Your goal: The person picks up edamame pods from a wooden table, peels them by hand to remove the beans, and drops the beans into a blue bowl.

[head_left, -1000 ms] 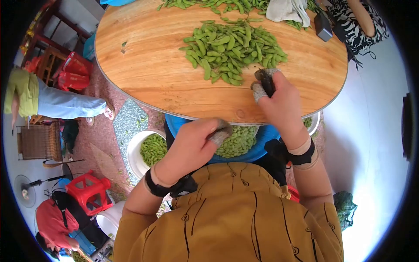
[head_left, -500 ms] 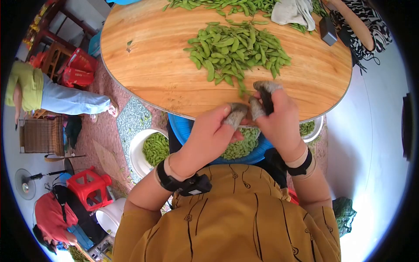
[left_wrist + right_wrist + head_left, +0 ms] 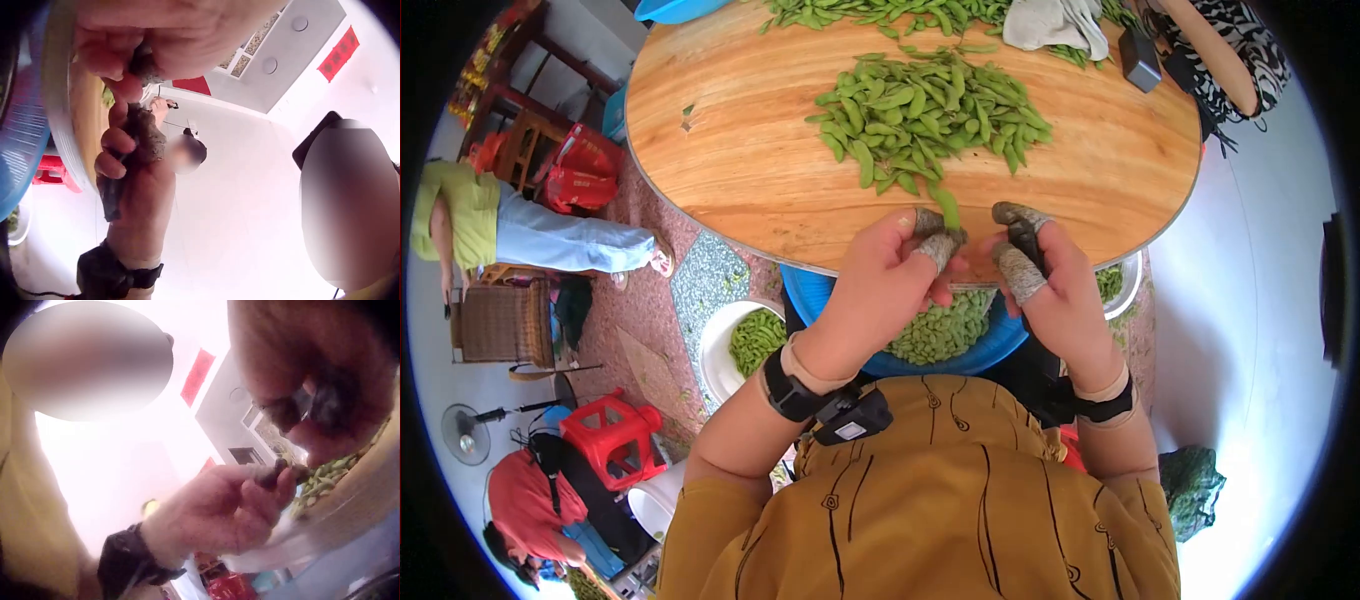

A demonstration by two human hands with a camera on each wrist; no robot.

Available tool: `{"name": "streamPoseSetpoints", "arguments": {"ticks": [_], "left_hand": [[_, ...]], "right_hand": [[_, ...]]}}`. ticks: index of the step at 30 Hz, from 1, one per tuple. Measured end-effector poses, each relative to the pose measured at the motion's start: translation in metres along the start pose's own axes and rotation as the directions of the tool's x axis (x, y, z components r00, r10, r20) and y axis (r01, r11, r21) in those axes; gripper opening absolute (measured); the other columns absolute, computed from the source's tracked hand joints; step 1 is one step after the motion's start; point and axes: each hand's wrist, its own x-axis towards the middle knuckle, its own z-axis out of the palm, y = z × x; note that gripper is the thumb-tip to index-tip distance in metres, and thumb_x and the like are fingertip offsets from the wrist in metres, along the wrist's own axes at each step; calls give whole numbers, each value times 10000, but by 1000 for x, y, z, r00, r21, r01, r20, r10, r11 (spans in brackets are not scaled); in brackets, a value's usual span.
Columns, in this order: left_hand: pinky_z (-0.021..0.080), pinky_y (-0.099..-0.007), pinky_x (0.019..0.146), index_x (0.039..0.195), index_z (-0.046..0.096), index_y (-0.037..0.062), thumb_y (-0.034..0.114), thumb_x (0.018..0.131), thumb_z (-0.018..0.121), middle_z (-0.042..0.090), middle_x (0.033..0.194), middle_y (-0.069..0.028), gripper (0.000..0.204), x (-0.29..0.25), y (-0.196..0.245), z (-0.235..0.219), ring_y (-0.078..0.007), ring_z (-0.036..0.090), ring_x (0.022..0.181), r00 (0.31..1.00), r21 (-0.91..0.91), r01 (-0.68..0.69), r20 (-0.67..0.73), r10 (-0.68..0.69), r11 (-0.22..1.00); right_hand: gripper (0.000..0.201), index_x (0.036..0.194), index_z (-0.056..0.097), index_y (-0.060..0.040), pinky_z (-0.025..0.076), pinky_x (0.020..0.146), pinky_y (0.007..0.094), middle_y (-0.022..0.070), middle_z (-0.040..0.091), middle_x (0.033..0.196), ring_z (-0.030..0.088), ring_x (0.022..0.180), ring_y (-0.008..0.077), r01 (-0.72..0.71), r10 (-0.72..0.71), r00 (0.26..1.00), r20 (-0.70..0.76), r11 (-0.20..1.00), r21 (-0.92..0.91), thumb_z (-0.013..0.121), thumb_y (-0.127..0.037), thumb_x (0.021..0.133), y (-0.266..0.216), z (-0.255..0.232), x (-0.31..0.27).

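Observation:
My left hand [image 3: 882, 285] pinches a green soybean pod [image 3: 944, 204] between thumb and index finger, over the near edge of the wooden table [image 3: 730, 170]. Just to its right, my right hand [image 3: 1068, 305] grips a small black tool [image 3: 111, 199] whose end sticks out below the curled fingers in the left wrist view; its kind cannot be told. Grey, dirt-darkened covers wrap the thumb and index finger of both hands. Beyond them lies a heap of soybean pods [image 3: 930, 110]. Below the hands, shelled green beans [image 3: 940, 332] fill the middle of a blue basin [image 3: 805, 292].
White buckets with pods stand left [image 3: 718, 345] and right [image 3: 1133, 285] under the table edge. More pods [image 3: 880, 12], a pale glove [image 3: 1055, 25] and a dark box [image 3: 1140, 60] lie at the far side. Other people are at right and left, near a red stool [image 3: 613, 440].
My left hand has risen from the basin to the table edge and now pinches a pod from the near side of the heap. The right hand has drawn back slightly, keeping the black tool.

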Motion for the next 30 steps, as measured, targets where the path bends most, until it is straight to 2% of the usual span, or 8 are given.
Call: {"name": "streamPoseSetpoints", "arguments": {"ticks": [5, 9, 20, 23, 25, 28, 29, 30], "left_hand": [[425, -196, 555, 1091, 570, 3, -59, 824, 388, 659, 945, -45, 330, -11, -6, 1, -60, 529, 644, 986, 169, -84, 155, 58, 982], [410, -188, 572, 1076, 580, -4, -80, 812, 381, 647, 920, -32, 340, -19, -10, 5, -55, 493, 642, 983, 218, -135, 154, 103, 967], [380, -227, 544, 910, 610, 12, -8, 865, 478, 553, 744, 20, 141, -24, -17, 0, -65, 452, 607, 985, 200, -159, 103, 141, 967], [402, -289, 534, 895, 596, 6, -4, 842, 510, 542, 719, 12, 101, -23, -21, -1, -99, 464, 606, 893, 464, -438, 123, 434, 770], [423, -341, 533, 918, 596, -4, -15, 811, 513, 563, 735, -3, 136, -25, -19, -8, -135, 487, 612, 759, 810, -523, 302, 577, 264], [418, -322, 506, 936, 603, 2, -11, 840, 517, 595, 780, -11, 130, -25, -19, -15, -132, 490, 591, 762, 808, -544, 364, 535, 225], [418, -322, 506, 936, 603, 2, -11, 840, 517, 595, 780, -11, 130, -26, -18, -18, -132, 490, 591, 763, 807, -545, 365, 534, 226], [425, -304, 514, 958, 597, 2, 5, 838, 549, 590, 765, -31, 129, -28, -17, -22, -119, 497, 581, 899, 624, -437, 286, 330, 648]], "right_hand": [[379, 1172, 536, 26, 500, 609, 286, 81, 643, 857, 607, 679, 169, -258, 234, 917, 322, 966, 33, 487, 19, 797, -15, -13, -8], [436, 1185, 537, 13, 488, 571, 262, 88, 631, 850, 588, 651, 134, -48, 40, 962, 270, 999, 25, 431, 42, 764, -5, -5, -12], [383, 1218, 523, -30, 351, 476, 175, -20, 593, 829, 433, 547, 32, -299, 156, 896, 417, 904, 305, 438, 8, 847, -8, -4, -15], [393, 1226, 526, -43, 343, 474, 174, -30, 583, 820, 413, 543, 28, -345, 197, 888, 415, 882, 321, 438, 6, 846, -11, -3, -14], [384, 1232, 524, -49, 341, 473, 174, -35, 578, 817, 408, 549, 24, -378, 219, 871, 440, 871, 315, 439, -2, 860, -10, -4, -14], [353, 1239, 524, -56, 339, 468, 173, -36, 572, 815, 409, 566, 19, -455, 262, 822, 505, 835, 308, 444, -27, 897, -12, -8, -13], [332, 1241, 524, -58, 338, 466, 172, -31, 570, 816, 413, 577, 18, -497, 278, 791, 545, 812, 307, 448, -43, 919, -13, -8, -12], [332, 1241, 524, -58, 338, 466, 172, -31, 570, 816, 413, 577, 18, -498, 279, 791, 545, 811, 308, 448, -43, 919, -13, -8, -14]]}}
